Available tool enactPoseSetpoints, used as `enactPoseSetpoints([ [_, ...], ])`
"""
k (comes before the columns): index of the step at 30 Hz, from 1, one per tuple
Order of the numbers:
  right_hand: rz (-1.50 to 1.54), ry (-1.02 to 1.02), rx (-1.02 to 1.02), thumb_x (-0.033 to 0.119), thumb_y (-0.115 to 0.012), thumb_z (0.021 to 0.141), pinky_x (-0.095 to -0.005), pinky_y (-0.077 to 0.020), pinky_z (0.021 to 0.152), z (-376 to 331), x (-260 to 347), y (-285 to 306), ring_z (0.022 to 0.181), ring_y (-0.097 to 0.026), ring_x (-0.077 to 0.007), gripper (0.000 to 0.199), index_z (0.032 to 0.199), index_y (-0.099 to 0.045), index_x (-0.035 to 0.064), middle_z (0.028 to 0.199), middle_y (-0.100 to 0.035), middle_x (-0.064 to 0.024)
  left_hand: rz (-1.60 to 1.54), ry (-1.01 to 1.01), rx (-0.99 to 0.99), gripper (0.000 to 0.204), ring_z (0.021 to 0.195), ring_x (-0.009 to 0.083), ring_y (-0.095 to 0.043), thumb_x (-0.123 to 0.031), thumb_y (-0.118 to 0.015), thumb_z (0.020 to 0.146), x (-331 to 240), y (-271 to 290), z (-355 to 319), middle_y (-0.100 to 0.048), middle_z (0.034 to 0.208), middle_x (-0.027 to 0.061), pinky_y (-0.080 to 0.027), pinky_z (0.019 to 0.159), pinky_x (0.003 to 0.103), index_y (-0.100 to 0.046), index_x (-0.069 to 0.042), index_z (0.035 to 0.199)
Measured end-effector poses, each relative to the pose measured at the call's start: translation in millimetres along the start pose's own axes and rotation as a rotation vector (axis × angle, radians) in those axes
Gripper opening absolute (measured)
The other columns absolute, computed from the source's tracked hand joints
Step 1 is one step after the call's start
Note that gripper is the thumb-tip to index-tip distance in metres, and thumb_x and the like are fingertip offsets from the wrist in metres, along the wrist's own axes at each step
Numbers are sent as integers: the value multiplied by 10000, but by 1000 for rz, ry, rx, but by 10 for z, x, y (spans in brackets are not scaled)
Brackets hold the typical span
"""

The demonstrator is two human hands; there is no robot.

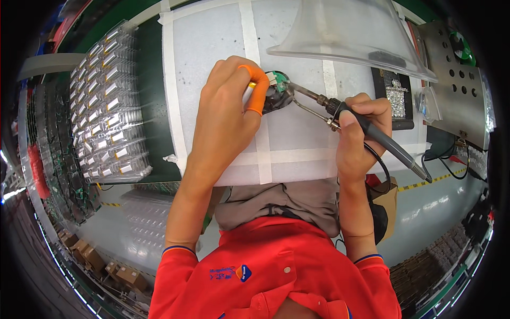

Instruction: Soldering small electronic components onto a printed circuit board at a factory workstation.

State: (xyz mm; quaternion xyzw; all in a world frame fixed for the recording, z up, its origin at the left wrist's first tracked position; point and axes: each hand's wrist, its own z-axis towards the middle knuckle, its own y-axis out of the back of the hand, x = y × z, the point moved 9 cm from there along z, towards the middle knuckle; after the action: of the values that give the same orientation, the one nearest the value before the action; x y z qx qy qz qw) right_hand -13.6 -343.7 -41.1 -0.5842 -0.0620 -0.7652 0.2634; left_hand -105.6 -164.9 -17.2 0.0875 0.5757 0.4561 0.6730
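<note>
My left hand (226,109), an orange finger cot (258,90) on one finger, is closed around a small silver battery (248,92) with a yellow end, mostly hidden by the fingers. Right beside those fingertips lies a black rounded housing (277,101) with a small green circuit board (280,81) in it. In my right hand (353,135) is a soldering iron (382,139) with a dark grey handle, gripped like a pen. Its metal tip reaches the board's right edge; a thin solder-feed tube (313,111) runs below it toward the same spot.
Stacked clear trays (111,101) of silver batteries stand at the left. A translucent hood (350,37) overhangs the far right of the taped white mat (207,32). A black box (397,101) of silvery bits and a perforated metal unit (451,90) stand right. A cable hangs from the iron.
</note>
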Motion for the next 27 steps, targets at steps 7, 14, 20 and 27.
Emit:
enactPoseSetpoints([
  [7,10,-4,-20,-37,-629,848,-197,-376,560,5,2,-10,621,-441,-50,197,939,-460,7,785,-521,-51,62,-84,130,66,747,335,-552,58,-649,828,-50,-12,98,-580,872,136,-456,664,376,-605,46,876],
  [14,2,-32,5,-46,-630,857,-190,-373,557,11,-16,-48,624,-445,-47,192,937,-467,14,783,-522,-45,60,-120,181,61,721,337,-544,13,-657,850,-63,-19,148,-563,854,143,-440,640,403,-612,42,880],
  [20,-10,-34,58,-42,-637,850,-198,-379,568,19,-39,-71,633,-447,-48,198,939,-470,19,785,-518,-42,88,-117,186,61,707,340,-534,10,-656,852,-67,-16,148,-563,852,144,-430,627,406,-606,37,872],
  [27,-3,-22,52,-41,-629,846,-202,-392,586,20,2,-78,650,-468,-57,204,951,-464,14,797,-515,-46,57,-104,191,61,726,347,-550,29,-657,843,-59,-28,161,-589,873,150,-445,644,402,-612,46,881],
])
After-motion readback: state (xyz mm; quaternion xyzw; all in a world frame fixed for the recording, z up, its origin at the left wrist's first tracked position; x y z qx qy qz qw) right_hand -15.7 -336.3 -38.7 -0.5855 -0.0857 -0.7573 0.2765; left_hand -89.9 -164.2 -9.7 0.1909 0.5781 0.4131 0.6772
